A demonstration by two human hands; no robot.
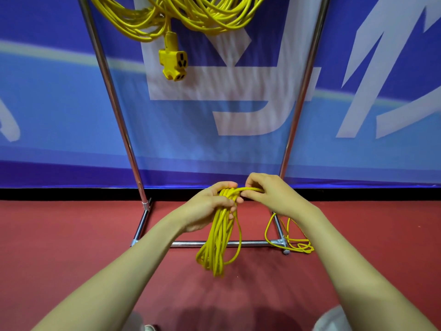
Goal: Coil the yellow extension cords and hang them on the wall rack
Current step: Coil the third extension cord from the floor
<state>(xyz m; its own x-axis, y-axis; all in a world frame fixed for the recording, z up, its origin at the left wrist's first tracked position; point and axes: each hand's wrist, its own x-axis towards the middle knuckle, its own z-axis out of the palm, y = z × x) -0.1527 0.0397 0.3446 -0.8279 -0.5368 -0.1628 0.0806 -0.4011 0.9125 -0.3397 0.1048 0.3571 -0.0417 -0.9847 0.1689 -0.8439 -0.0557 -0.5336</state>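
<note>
Left hand (pixel 210 206) grips the top of the coiled cord (pixel 219 240); its loops hang long-axis downward toward the red floor (pixel 71 235). Right hand (pixel 269 194) pinches one strand just beside the left hand. The uncoiled remainder (pixel 296 244) lies on the floor by the rack's (pixel 112 96) right foot, nearer the right hand. Finished coils (pixel 176 15) hang overhead.

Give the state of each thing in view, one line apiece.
Yellow extension cord bundle: coiled, hanging from the left hand's grip.
Right hand: pinches a strand at the bundle's top.
Loose yellow cord tail: uncoiled, on red floor.
Yellow cord coils on chrome metal rack: hung, yellow socket block dangling.
</note>
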